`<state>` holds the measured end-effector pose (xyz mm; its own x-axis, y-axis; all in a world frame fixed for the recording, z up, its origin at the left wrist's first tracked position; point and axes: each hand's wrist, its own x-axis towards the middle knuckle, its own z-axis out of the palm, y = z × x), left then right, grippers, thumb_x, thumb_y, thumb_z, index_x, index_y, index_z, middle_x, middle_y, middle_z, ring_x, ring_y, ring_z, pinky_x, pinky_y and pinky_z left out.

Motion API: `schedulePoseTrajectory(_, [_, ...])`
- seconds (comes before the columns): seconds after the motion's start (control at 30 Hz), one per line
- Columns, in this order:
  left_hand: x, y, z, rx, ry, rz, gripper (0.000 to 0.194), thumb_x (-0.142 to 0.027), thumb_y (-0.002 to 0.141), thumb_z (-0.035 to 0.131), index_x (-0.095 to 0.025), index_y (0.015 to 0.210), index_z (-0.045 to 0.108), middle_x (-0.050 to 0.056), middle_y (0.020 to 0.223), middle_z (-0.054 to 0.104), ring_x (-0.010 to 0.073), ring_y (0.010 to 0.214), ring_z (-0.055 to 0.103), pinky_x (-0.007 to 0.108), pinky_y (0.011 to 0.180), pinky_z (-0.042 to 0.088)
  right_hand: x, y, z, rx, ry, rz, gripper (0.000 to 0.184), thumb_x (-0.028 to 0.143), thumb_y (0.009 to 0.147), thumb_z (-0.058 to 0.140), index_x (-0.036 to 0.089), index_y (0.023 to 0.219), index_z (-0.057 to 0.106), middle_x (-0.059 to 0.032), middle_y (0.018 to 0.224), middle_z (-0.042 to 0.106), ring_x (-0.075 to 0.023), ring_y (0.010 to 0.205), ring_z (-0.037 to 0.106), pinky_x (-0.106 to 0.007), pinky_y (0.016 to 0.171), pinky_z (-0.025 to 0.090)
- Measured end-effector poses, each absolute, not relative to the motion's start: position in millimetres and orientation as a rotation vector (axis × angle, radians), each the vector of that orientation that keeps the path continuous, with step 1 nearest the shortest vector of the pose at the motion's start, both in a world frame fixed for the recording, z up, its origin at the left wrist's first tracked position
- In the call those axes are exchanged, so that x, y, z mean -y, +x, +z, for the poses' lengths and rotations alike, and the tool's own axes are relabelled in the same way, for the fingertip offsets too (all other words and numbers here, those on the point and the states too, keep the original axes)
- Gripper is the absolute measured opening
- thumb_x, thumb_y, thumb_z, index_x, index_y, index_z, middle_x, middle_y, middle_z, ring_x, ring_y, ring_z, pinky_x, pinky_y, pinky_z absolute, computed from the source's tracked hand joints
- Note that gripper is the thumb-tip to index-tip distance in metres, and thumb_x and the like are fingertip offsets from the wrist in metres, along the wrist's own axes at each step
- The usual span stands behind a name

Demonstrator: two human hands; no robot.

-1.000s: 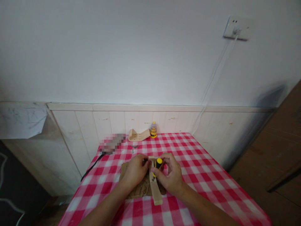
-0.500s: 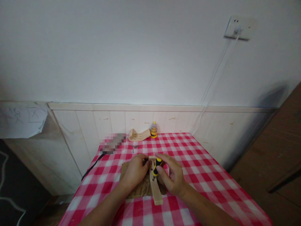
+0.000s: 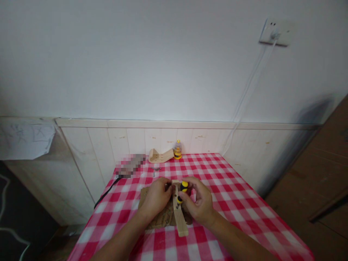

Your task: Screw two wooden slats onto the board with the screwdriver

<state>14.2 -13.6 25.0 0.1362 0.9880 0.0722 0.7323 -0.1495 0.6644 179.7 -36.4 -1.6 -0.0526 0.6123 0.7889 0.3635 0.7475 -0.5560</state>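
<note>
**Screwdriver (image 3: 184, 186) held over wooden bar (image 3: 181, 219) on a checked cloth (image 3: 225, 210)**

My right hand (image 3: 200, 201) is closed on the yellow and black screwdriver, with the thumb and the fingers around its handle. The tool stands a little tilted, and its lower end points down to the wooden bar, just left of this grip. At that end there is small dark metal, perhaps a screw, but it is too small for me to tell. My left hand (image 3: 157, 195) is clamped on the far part of the same bar, at its left side. The bar's near end comes out below both hands, toward me.

Under my grip lies a brown sheet (image 3: 161, 219), and under it the red and white cloth spreads over the table. Beyond my left hand there are some small metal pieces (image 3: 156, 169). Farther, near the wall, stand a bent wooden piece (image 3: 160, 156) and, just beside it, a yellow-capped bottle (image 3: 177, 150). To the left of these lies a blurred object (image 3: 133, 166) with a black strap (image 3: 107, 192).

Ahead of my hands, pale panelling (image 3: 201, 137) covers the lower wall. High to the right, a white cable (image 3: 247, 90) hangs from a socket (image 3: 278, 32). Far left is a marked paper (image 3: 27, 141).
</note>
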Motion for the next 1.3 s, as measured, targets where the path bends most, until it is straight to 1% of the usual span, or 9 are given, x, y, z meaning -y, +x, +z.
schedulePoseTrajectory(0.23, [16,14,28,-1.688,1.953,0.686,0.018,-0.028,0.090,0.059,-0.020,0.095,0.074,0.007,0.097,0.077,0.0203,0.090,0.070,0.026,0.074,0.043,35,176,-4,1.618,-0.787,0.288,0.028,0.017,0.081,0.070,0.024,0.106,0.059,0.0005,0.079,0.063,-0.0142,0.062,0.058,-0.025,0.057,0.051])
schedulePoseTrajectory(0.5, [16,14,29,-1.661,1.942,0.705,0.017,-0.025,0.090,0.059,-0.019,0.095,0.074,0.007,0.097,0.077,0.0196,0.090,0.070,0.026,0.074,0.043,36,175,-6,1.588,-0.822,0.307,0.028,0.019,0.080,0.073,0.024,0.104,0.058,0.0025,0.075,0.061,-0.0133,0.060,0.057,-0.024,0.055,0.049])
schedulePoseTrajectory(0.63, [16,15,28,-1.669,1.948,0.701,0.018,-0.027,0.090,0.058,-0.020,0.094,0.075,0.007,0.095,0.077,0.0200,0.089,0.070,0.026,0.075,0.044,33,175,-9,1.568,-0.833,0.322,0.028,0.021,0.080,0.073,0.024,0.103,0.058,0.0025,0.074,0.061,-0.0137,0.060,0.058,-0.025,0.056,0.050])
schedulePoseTrajectory(0.73, [17,15,30,-1.686,1.951,0.688,0.020,-0.029,0.091,0.057,-0.020,0.096,0.075,0.007,0.096,0.077,0.0211,0.091,0.070,0.027,0.076,0.044,27,178,-11,1.491,-0.854,0.296,0.029,0.022,0.082,0.072,0.024,0.108,0.060,0.0013,0.078,0.063,-0.0146,0.064,0.061,-0.026,0.060,0.053])
schedulePoseTrajectory(0.83, [18,15,32,-1.700,1.942,0.680,0.021,-0.031,0.091,0.058,-0.021,0.099,0.074,0.008,0.100,0.077,0.0218,0.093,0.070,0.028,0.076,0.044,21,180,-12,1.417,-0.890,0.282,0.031,0.024,0.086,0.069,0.025,0.116,0.062,-0.0023,0.090,0.069,-0.0166,0.074,0.067,-0.028,0.067,0.057])
schedulePoseTrajectory(0.93, [17,15,32,-1.694,1.939,0.690,0.022,-0.031,0.091,0.057,-0.021,0.099,0.074,0.007,0.101,0.077,0.0215,0.093,0.070,0.027,0.076,0.044,19,180,-11,1.427,-0.926,0.281,0.031,0.027,0.087,0.069,0.024,0.118,0.064,-0.0040,0.095,0.072,-0.0185,0.080,0.070,-0.030,0.072,0.058])
schedulePoseTrajectory(1.13, [17,15,30,-1.684,1.942,0.697,0.022,-0.032,0.092,0.057,-0.021,0.097,0.074,0.006,0.097,0.077,0.0209,0.091,0.070,0.027,0.075,0.044,19,176,-7,1.487,-0.951,0.294,0.031,0.029,0.086,0.070,0.023,0.116,0.068,-0.0039,0.092,0.074,-0.0182,0.078,0.070,-0.029,0.072,0.059])
schedulePoseTrajectory(1.3, [19,14,32,-1.674,1.941,0.700,0.023,-0.031,0.093,0.056,-0.021,0.098,0.075,0.006,0.096,0.077,0.0208,0.090,0.070,0.027,0.074,0.044,16,176,-9,1.516,-0.961,0.345,0.036,0.026,0.089,0.065,0.023,0.125,0.066,-0.0049,0.096,0.075,-0.0181,0.079,0.070,-0.030,0.073,0.060])
